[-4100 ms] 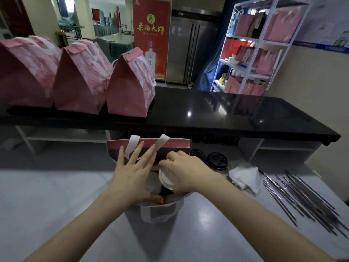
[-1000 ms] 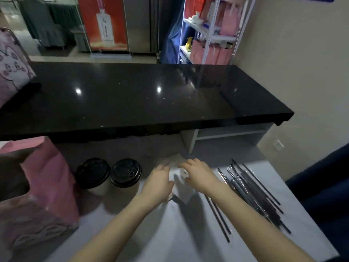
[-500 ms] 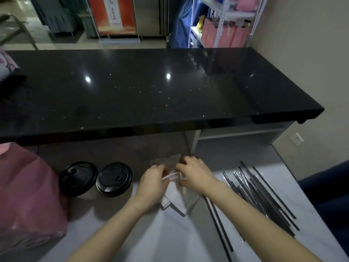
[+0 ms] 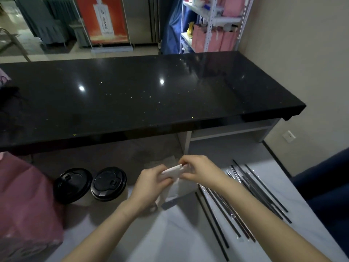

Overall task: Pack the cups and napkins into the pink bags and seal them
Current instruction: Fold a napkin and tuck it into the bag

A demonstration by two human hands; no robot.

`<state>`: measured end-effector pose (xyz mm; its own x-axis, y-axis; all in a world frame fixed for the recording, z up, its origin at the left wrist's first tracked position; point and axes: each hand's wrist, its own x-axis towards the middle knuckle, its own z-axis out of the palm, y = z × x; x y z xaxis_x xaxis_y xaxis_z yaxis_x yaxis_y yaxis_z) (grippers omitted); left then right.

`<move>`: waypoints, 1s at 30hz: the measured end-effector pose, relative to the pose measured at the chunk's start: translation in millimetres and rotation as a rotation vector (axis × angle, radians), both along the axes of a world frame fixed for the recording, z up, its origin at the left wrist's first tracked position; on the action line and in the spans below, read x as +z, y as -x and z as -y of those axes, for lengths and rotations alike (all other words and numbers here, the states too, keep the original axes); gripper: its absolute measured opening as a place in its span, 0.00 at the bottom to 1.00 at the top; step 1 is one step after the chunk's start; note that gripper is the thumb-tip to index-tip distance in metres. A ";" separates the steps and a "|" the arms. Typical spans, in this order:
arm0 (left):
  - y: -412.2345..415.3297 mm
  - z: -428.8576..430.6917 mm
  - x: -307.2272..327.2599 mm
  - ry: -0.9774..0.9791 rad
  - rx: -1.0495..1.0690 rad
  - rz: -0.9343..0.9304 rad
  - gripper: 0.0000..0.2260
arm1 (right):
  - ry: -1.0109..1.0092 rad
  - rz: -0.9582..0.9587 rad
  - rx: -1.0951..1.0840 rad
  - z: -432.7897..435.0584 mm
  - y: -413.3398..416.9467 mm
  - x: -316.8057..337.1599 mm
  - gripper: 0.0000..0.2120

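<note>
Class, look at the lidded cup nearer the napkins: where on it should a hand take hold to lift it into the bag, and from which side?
Grip the pale wall of the right cup just below its black lid, probably coming from its right, where the table is bare. The left cup stands tight against its other side, leaving no room for fingers there. A grasp on the lid alone could pull it off.

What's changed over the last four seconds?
Both hands left the pink bag and moved right to the napkins; left hand and right hand now pinch one folded napkin, raised. The two lidded cups and straws stayed put.
</note>
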<state>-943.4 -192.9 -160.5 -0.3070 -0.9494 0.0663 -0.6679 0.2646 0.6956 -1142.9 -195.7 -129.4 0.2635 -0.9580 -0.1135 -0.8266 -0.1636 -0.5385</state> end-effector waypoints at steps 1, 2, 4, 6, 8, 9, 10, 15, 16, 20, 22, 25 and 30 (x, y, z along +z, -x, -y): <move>-1.2 -1.4 6.3 -0.007 0.005 -0.030 0.06 | -0.004 0.035 -0.010 -4.3 2.8 4.6 0.17; -2.7 -2.9 13.1 -0.010 0.005 -0.053 0.06 | 0.003 0.070 -0.017 -8.3 4.4 9.3 0.19; -6.5 -6.3 27.3 -0.022 -0.016 -0.076 0.05 | 0.031 0.122 -0.040 -17.0 3.8 20.1 0.20; -11.2 -10.9 41.4 -0.032 -0.060 -0.088 0.04 | 0.078 0.143 -0.062 -25.6 -0.9 32.0 0.17; -17.5 -16.3 56.1 -0.014 -0.106 -0.110 0.06 | 0.137 0.158 -0.066 -34.0 -9.6 46.6 0.13; -21.8 -19.5 64.3 -0.004 -0.122 -0.134 0.08 | 0.165 0.173 -0.066 -37.7 -14.7 54.6 0.11; -27.0 -22.9 73.4 0.000 -0.133 -0.164 0.09 | 0.191 0.191 -0.066 -40.7 -20.7 63.5 0.10; -72.4 -43.8 119.6 0.039 -0.139 -0.274 0.08 | 0.177 0.276 -0.014 -48.8 -60.7 111.9 0.08; -86.0 -48.5 127.9 0.071 -0.114 -0.283 0.09 | 0.158 0.303 0.023 -50.0 -73.3 121.4 0.10; -151.4 -70.5 160.2 0.200 0.003 -0.230 0.10 | 0.145 0.391 0.193 -52.6 -140.0 153.3 0.14; -186.8 -82.0 174.5 0.237 0.055 -0.182 0.10 | 0.171 0.411 0.267 -54.3 -179.2 162.7 0.13; -239.5 -99.9 193.1 0.292 0.131 -0.145 0.14 | 0.251 0.437 0.331 -56.7 -240.9 173.1 0.09; -337.4 -120.9 203.8 0.430 0.365 -0.120 0.14 | 0.394 0.497 0.328 -51.3 -322.3 185.9 0.06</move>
